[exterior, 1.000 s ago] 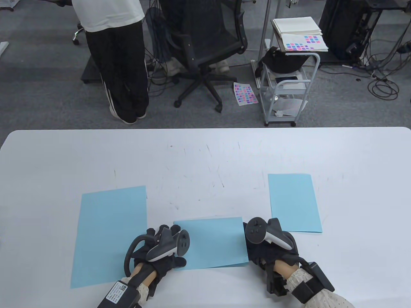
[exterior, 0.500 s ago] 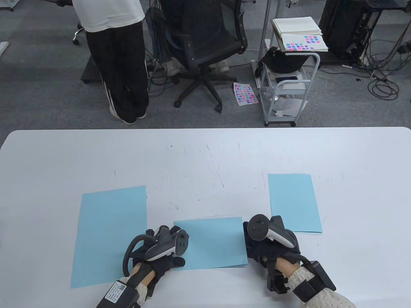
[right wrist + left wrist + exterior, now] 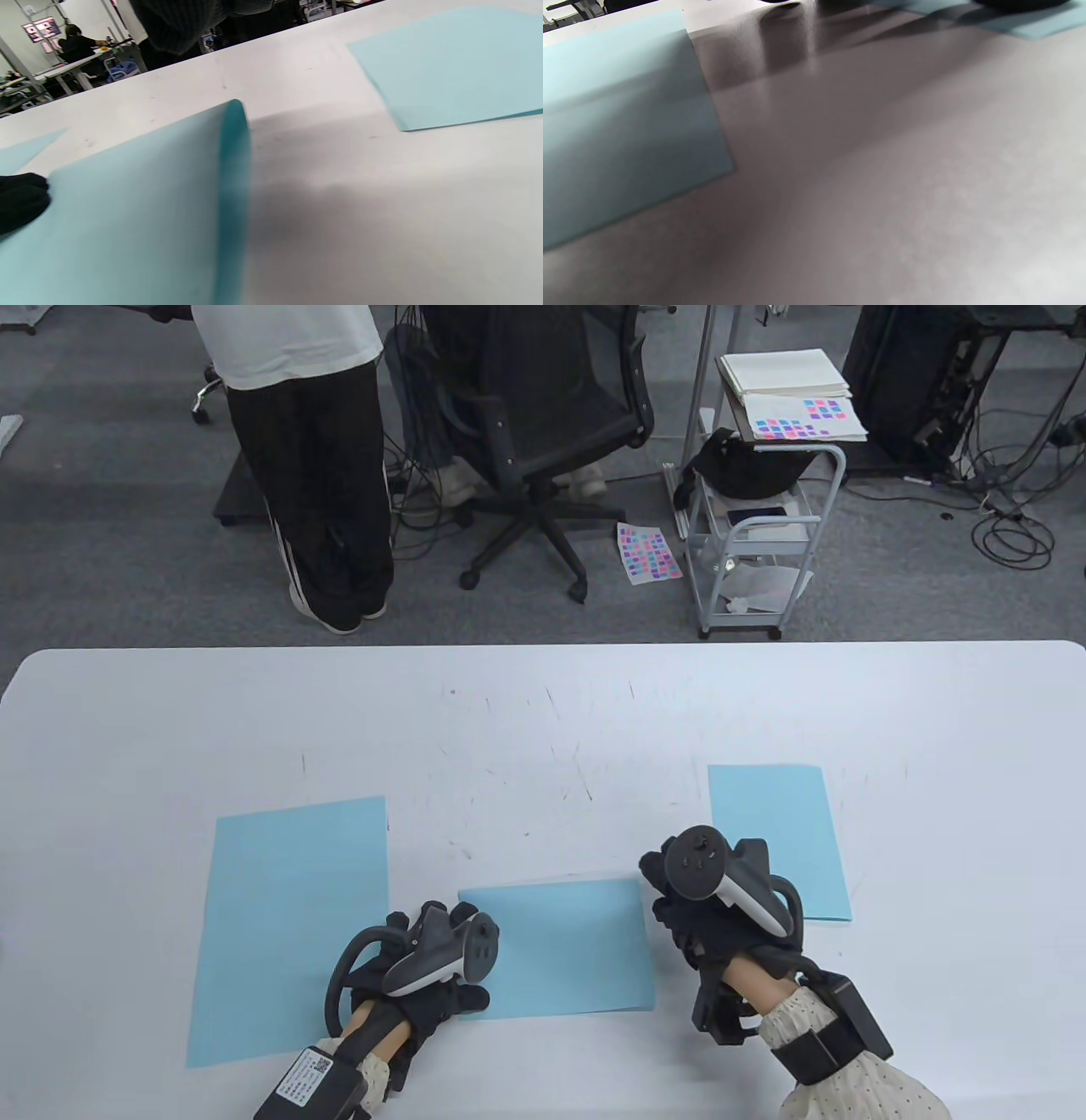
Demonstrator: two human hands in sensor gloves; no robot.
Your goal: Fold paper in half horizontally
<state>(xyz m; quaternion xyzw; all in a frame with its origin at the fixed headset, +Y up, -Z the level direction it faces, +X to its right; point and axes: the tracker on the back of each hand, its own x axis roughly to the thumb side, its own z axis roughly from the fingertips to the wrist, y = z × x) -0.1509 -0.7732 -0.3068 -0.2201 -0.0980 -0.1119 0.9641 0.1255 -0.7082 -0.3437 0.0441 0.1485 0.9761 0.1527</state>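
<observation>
A light blue paper (image 3: pixel 564 950), folded over, lies on the white table (image 3: pixel 543 712) near the front edge. My left hand (image 3: pixel 428 954) rests on its left edge, with the thumb on the sheet. My right hand (image 3: pixel 708 899) is by the paper's top right corner, next to its right edge; I cannot tell if the fingertips touch it. In the right wrist view the paper's fold (image 3: pixel 231 169) is a rounded loop standing off the table, and my left hand's fingers (image 3: pixel 19 201) lie on the far end.
A larger flat blue sheet (image 3: pixel 288 929) lies left of my left hand and shows in the left wrist view (image 3: pixel 623 131). A folded blue sheet (image 3: pixel 776 840) lies behind my right hand. Beyond the table stand an office chair (image 3: pixel 543 432), a cart (image 3: pixel 764 534) and a person (image 3: pixel 305 466).
My right hand has moved up along the paper's right edge and slightly right, from mid-edge to the top right corner. The left hand and the paper have stayed put.
</observation>
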